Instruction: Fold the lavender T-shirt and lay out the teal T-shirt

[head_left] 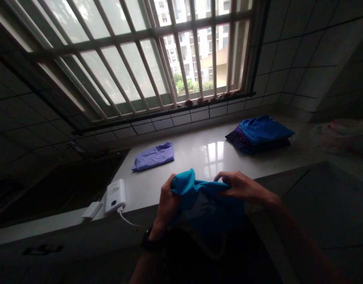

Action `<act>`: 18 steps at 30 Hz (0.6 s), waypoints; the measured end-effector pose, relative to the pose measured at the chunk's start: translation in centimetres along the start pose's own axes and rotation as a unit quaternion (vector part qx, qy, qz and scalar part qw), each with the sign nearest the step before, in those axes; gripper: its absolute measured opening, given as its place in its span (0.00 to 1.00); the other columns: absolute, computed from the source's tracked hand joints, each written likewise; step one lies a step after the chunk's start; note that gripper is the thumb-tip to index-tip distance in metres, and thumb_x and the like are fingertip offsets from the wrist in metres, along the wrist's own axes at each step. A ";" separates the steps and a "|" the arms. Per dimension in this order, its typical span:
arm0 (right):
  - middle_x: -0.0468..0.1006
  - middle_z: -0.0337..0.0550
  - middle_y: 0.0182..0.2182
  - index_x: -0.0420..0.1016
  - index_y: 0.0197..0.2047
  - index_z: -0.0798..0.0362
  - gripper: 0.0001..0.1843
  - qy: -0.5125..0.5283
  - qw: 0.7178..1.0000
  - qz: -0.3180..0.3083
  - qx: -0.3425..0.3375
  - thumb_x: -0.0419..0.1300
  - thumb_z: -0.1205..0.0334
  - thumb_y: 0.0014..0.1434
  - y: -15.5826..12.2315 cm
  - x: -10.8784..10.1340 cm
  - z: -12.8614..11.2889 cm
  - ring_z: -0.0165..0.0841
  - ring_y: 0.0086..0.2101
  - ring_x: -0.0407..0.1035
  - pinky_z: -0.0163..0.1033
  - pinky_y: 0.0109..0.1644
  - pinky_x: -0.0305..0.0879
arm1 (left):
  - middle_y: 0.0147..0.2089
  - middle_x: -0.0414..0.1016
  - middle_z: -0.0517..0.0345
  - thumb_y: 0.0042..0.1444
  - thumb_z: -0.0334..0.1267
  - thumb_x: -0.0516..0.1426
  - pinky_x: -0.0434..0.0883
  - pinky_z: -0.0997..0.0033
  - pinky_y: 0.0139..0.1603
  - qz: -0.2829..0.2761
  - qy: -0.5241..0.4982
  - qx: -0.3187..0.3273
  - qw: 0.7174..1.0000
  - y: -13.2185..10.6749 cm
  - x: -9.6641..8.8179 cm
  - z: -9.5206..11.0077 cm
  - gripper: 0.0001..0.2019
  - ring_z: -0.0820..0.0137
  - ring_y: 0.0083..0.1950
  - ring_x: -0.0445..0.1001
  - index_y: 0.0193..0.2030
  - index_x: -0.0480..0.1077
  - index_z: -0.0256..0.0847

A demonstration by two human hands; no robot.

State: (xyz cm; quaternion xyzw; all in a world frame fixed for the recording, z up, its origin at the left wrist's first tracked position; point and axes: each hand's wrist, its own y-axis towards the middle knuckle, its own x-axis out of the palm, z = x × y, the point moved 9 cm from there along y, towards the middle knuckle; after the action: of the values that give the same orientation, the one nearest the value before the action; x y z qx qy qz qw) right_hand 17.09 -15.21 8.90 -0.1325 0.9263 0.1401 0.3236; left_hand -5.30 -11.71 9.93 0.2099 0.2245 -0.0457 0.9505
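I hold a teal-blue garment (205, 205) up in front of me, just off the near edge of the pale counter (199, 154). My left hand (166, 203) is closed on its left upper edge, with a dark watch on that wrist. My right hand (239, 185) pinches its right upper edge, fingers curled over the cloth. The rest of the garment hangs down into shadow below my hands.
A folded lilac garment (154, 156) lies on the counter's left part. A stack of folded blue and purple clothes (258, 134) sits at the right. A white device with a cable (115, 195) rests near the front edge beside a dark sink (57, 189). Behind is a barred window (158, 55).
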 end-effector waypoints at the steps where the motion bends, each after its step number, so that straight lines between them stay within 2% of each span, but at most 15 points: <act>1: 0.72 0.34 0.23 0.79 0.38 0.49 0.05 -0.033 0.999 -0.018 0.005 0.64 0.62 0.56 -0.4 -0.6 0.9 0.29 0.25 0.65 0.34 0.29 0.57 | 0.27 0.69 0.66 0.53 0.41 0.61 0.67 0.74 0.30 0.056 0.004 -0.007 0.998 0.1 -1.8 -0.7 0.08 0.72 0.29 0.68 0.33 0.67 0.42; 2: 0.73 0.36 0.24 0.79 0.36 0.49 0.04 -0.059 0.998 -0.010 0.005 0.62 0.62 0.57 -0.7 -1.5 1.6 0.30 0.26 0.67 0.35 0.31 0.59 | 0.28 0.69 0.66 0.50 0.43 0.63 0.68 0.73 0.30 0.094 0.006 -0.013 0.995 0.1 -3.3 -1.3 0.11 0.72 0.29 0.68 0.34 0.66 0.42; 4: 0.77 0.42 0.31 0.79 0.36 0.50 0.06 -0.083 0.994 0.064 -0.014 0.59 0.61 0.60 -0.9 -3.6 2.2 0.34 0.31 0.71 0.37 0.36 0.64 | 0.31 0.71 0.64 0.43 0.48 0.67 0.70 0.70 0.30 0.124 0.008 -0.018 0.992 0.2 -5.2 -2.0 0.20 0.70 0.31 0.70 0.37 0.65 0.43; 7: 0.79 0.48 0.43 0.74 0.42 0.49 0.08 -0.041 0.982 0.183 -0.035 0.55 0.59 0.64 -1.0 -5.3 2.3 0.38 0.41 0.74 0.41 0.44 0.68 | 0.39 0.73 0.59 0.33 0.50 0.73 0.75 0.64 0.36 0.108 0.046 -0.003 0.993 0.7 -6.2 -1.6 0.32 0.63 0.38 0.75 0.43 0.65 0.44; 9: 0.80 0.46 0.38 0.70 0.45 0.49 0.09 -0.014 0.971 0.240 0.009 0.51 0.58 0.67 -0.9 -5.5 3.3 0.38 0.36 0.74 0.41 0.40 0.68 | 0.46 0.74 0.55 0.34 0.52 0.73 0.77 0.61 0.42 0.102 0.057 0.017 0.993 1.0 -7.0 -0.9 0.35 0.60 0.46 0.76 0.47 0.64 0.44; 11: 0.79 0.42 0.29 0.69 0.46 0.50 0.10 -0.010 0.957 0.282 0.063 0.49 0.58 0.68 -1.0 -5.8 4.5 0.35 0.27 0.71 0.39 0.35 0.65 | 0.47 0.74 0.55 0.43 0.54 0.70 0.77 0.62 0.43 0.110 0.052 0.014 0.993 1.2 -8.1 -0.9 0.29 0.63 0.45 0.76 0.46 0.64 0.44; 13: 0.78 0.42 0.28 0.70 0.45 0.50 0.13 -0.018 0.949 0.303 0.085 0.47 0.56 0.69 -1.0 -6.1 5.3 0.35 0.25 0.70 0.39 0.33 0.63 | 0.41 0.73 0.59 0.50 0.56 0.66 0.75 0.65 0.39 0.126 0.070 -0.002 0.989 1.4 -9.4 -1.3 0.23 0.67 0.38 0.75 0.42 0.64 0.44; 15: 0.80 0.45 0.30 0.72 0.43 0.51 0.16 -0.035 0.953 0.289 0.082 0.48 0.52 0.69 -0.6 -6.2 5.5 0.38 0.29 0.73 0.40 0.36 0.64 | 0.36 0.70 0.62 0.53 0.55 0.64 0.73 0.67 0.36 0.141 0.121 0.002 0.983 1.7 -10.1 -1.2 0.21 0.68 0.34 0.72 0.41 0.64 0.44; 18: 0.81 0.48 0.32 0.76 0.36 0.51 0.18 -0.087 0.969 0.219 0.071 0.59 0.44 0.63 0.5 -5.2 5.0 0.42 0.35 0.76 0.43 0.41 0.68 | 0.35 0.69 0.62 0.57 0.53 0.62 0.71 0.64 0.38 0.135 0.167 0.073 0.974 2.4 -8.9 0.6 0.17 0.66 0.35 0.72 0.41 0.64 0.44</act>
State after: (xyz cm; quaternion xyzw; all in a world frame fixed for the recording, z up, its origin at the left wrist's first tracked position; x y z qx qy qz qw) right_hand 23.68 -12.25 8.53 0.1094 0.9086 0.1526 0.3731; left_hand -12.61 -9.88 15.32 0.3121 0.3459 0.1029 0.8789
